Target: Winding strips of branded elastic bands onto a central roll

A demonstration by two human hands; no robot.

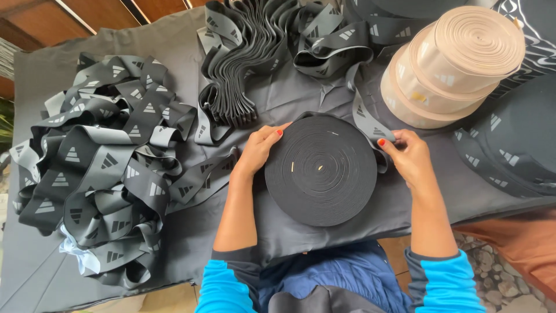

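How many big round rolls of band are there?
3. A black roll lies flat between the left hand and right hand; two beige rolls are stacked at upper right. More may be hidden.

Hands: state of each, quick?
Left hand: open, fingers resting on the black elastic roll.
Right hand: closed, pinching the grey printed band.

Both forearms reach forward, left hand [258,152] curled palm-down, right hand [409,156] pinching, fingers bent.
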